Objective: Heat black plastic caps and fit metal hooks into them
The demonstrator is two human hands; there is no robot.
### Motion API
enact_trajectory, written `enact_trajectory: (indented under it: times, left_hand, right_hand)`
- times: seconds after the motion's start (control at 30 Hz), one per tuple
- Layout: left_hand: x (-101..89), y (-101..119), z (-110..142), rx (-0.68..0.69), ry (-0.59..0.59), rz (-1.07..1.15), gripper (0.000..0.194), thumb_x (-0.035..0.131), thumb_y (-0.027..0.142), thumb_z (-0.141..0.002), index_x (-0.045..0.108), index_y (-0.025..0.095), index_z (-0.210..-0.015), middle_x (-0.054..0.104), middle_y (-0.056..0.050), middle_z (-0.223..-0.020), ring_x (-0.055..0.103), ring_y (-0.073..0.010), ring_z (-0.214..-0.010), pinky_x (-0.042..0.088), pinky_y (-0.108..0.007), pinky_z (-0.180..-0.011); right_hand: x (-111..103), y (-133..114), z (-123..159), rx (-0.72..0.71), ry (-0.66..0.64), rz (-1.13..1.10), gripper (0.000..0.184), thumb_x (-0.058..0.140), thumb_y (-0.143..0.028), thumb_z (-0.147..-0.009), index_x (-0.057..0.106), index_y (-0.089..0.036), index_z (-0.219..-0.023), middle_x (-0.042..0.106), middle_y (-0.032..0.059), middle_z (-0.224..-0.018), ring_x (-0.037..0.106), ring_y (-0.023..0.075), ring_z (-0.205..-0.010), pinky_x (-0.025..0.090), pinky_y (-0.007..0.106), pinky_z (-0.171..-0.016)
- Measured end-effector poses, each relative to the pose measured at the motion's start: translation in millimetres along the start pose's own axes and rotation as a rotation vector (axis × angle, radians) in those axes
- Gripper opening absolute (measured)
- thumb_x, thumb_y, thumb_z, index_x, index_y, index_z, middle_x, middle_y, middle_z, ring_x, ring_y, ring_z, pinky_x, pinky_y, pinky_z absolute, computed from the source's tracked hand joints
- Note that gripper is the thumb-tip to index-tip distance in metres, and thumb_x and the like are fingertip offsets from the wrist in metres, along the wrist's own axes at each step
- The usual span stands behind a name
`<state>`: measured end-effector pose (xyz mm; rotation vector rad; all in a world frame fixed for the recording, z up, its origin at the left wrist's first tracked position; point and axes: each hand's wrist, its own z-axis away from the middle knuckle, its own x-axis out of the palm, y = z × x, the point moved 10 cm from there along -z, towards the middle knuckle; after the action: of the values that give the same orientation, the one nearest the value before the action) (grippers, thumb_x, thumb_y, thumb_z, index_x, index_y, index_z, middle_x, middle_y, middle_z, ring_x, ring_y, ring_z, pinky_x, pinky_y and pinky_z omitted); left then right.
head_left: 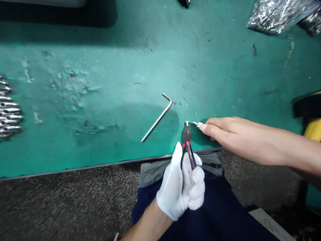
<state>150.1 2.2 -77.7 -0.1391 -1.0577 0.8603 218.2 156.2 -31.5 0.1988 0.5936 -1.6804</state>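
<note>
My left hand (182, 185), in a white glove, is closed around the black and red handles of a pair of pliers (187, 135). The pliers point away from me over the table's front edge, and a small shiny metal part (187, 123) sits in their jaws. From the right comes my bare right hand (218, 129), its thumb and fingers pinched on a small pale-handled tool with a thin metal tip (197, 124). That tip is just right of the metal part; whether they touch I cannot tell. A hex key (156, 121) lies on the table to the left of the pliers.
Rows of shiny metal parts (10, 113) lie at the left edge of the green table (120, 67). A clear bag of small metal pieces (276, 16) rests at the back right. A black and yellow object (311, 113) is at the right edge. A dark object (100, 13) stands back left.
</note>
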Motion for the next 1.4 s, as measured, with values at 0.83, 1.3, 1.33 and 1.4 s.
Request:
enact_trajectory:
  times: [0.83, 1.3, 1.33, 1.4]
  left_hand:
    - [-2.5, -4, 1, -0.069, 0.019, -0.003, 0.057, 0.044, 0.071, -0.090, 0.066, 0.019, -0.087, 0.062, 0.000, -0.059, 0.051, -0.0135, -0.033, 0.042, -0.025, -0.029]
    - [-1.3, -2, 2, -0.055, 0.079, -0.033, 0.058, 0.044, 0.072, -0.090, 0.065, 0.018, -0.083, 0.062, 0.000, -0.057, 0.050, -0.0127, -0.031, 0.039, -0.023, -0.028]
    - [-0.3, -1, 1, -0.051, 0.076, -0.031, 0.058, 0.045, 0.072, -0.090, 0.065, 0.018, -0.083, 0.062, 0.000, -0.057, 0.050, -0.0129, -0.032, 0.039, -0.023, -0.028]
    - [1.6, -1, 0, -0.044, 0.066, -0.019, 0.059, 0.045, 0.072, -0.089, 0.066, 0.018, -0.084, 0.061, 0.000, -0.057, 0.050, -0.0130, -0.032, 0.038, -0.023, -0.028]
  right_hand:
    - [-5, -11, -7, 0.014, -0.098, 0.085, 0.059, 0.030, -0.063, -0.100, 0.071, -0.022, -0.089, 0.070, 0.0090, -0.081, 0.066, 0.0283, -0.078, 0.050, 0.037, -0.076]
    - [-1, -13, -21, 0.052, -0.242, 0.160, 0.062, 0.027, -0.062, -0.101, 0.063, -0.020, -0.072, 0.070, 0.0087, -0.076, 0.063, 0.0253, -0.069, 0.048, 0.038, -0.069]
    - [1, -11, -22, 0.052, -0.257, 0.158, 0.062, 0.026, -0.061, -0.101, 0.063, -0.020, -0.072, 0.069, 0.0082, -0.077, 0.063, 0.0248, -0.069, 0.047, 0.038, -0.069]
    - [4, -11, -24, 0.034, -0.274, 0.127, 0.061, 0.026, -0.058, -0.102, 0.064, -0.020, -0.075, 0.068, 0.0070, -0.078, 0.061, 0.0234, -0.071, 0.046, 0.036, -0.069]
